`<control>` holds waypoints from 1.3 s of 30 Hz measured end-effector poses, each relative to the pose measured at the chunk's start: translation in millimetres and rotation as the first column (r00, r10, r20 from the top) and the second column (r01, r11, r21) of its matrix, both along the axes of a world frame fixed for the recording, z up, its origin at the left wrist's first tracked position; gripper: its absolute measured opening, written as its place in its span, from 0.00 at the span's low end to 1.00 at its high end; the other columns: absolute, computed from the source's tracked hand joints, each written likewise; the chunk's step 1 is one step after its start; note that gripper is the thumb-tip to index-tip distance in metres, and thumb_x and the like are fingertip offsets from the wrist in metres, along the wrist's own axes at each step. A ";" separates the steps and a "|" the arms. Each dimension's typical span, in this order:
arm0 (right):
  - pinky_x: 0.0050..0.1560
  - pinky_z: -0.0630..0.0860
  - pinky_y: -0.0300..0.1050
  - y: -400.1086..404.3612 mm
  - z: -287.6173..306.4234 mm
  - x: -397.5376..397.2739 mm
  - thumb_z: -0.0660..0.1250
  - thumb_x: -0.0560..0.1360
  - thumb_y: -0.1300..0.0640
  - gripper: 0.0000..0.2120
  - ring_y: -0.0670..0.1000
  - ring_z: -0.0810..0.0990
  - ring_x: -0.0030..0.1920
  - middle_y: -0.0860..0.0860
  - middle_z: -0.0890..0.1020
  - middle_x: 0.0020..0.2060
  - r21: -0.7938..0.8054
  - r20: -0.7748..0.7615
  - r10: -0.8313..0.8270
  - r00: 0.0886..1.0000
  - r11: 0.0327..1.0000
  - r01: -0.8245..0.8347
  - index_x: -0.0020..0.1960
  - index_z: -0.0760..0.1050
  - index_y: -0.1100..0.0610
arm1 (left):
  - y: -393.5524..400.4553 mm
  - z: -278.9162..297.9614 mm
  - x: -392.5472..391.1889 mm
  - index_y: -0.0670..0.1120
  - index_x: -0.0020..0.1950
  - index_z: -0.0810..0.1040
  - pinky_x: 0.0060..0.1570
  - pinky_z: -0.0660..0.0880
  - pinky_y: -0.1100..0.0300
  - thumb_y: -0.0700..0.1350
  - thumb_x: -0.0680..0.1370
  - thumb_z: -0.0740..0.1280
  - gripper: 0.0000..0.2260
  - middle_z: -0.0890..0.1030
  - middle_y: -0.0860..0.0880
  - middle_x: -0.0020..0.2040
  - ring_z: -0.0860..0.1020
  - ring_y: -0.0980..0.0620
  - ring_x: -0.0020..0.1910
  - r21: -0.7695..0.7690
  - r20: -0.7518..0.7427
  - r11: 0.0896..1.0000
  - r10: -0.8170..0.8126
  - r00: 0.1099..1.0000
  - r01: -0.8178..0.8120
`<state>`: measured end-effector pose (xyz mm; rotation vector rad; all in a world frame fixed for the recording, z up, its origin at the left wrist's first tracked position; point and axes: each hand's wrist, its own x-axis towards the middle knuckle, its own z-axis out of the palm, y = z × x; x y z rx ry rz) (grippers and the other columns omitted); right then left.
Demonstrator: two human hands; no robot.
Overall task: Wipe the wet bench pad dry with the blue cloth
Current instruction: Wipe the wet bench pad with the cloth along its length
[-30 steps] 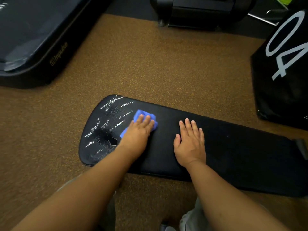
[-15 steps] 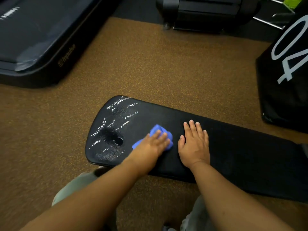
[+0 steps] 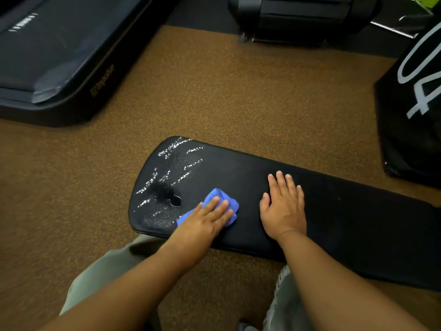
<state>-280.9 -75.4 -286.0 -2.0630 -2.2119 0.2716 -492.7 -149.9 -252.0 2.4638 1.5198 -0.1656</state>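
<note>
The left hand (image 3: 205, 218) presses flat on the blue cloth (image 3: 220, 203) beside the bench pad (image 3: 334, 211)'s beaded wet end, unwiped; the right hand (image 3: 282, 206) rests open on dry-looking vinyl

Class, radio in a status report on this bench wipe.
Left hand pressing blue cloth flat on bench pad. Right hand flat on pad, bracing. Water streaks remain at the rounded end. Nothing in the way.

- bench pad (image 3: 334, 211): long, black, lying flat on the brown floor, its rounded left end streaked with shiny water drops.
- blue cloth (image 3: 220, 199): bunched up, lying on the pad just right of the wet patch.
</note>
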 end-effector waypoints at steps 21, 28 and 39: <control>0.75 0.45 0.53 -0.5 2.6 -4.2 0.50 0.79 0.49 0.25 0.51 0.48 0.76 0.50 0.55 0.76 -0.010 0.038 -0.019 0.999 1.000 0.019 0.75 0.55 0.52 | -36.4 -3.2 -11.4 0.47 0.62 0.79 0.55 0.77 0.47 0.41 0.66 0.50 0.29 0.78 0.46 0.63 0.76 0.43 0.63 0.029 0.018 0.996 0.084 0.996 -0.084; 0.75 0.45 0.53 -0.5 2.6 -2.9 0.50 0.79 0.49 0.25 0.50 0.47 0.76 0.50 0.55 0.76 -0.021 0.028 -0.016 0.999 1.000 0.016 0.76 0.54 0.52 | -35.8 -6.4 -60.3 0.50 0.63 0.78 0.61 0.72 0.53 0.42 0.72 0.54 0.23 0.78 0.49 0.64 0.76 0.45 0.64 0.138 0.033 0.985 -0.110 0.993 0.104; 0.74 0.46 0.54 20.1 22.0 -66.1 0.55 0.77 0.52 0.24 0.53 0.55 0.74 0.52 0.61 0.74 0.113 -0.144 0.004 0.990 0.994 0.012 0.73 0.61 0.54 | 20.9 1.2 -24.4 0.48 0.77 0.55 0.75 0.48 0.47 0.30 0.73 0.56 0.33 0.52 0.50 0.78 0.44 0.47 0.77 -0.024 0.330 0.913 0.392 0.858 -0.408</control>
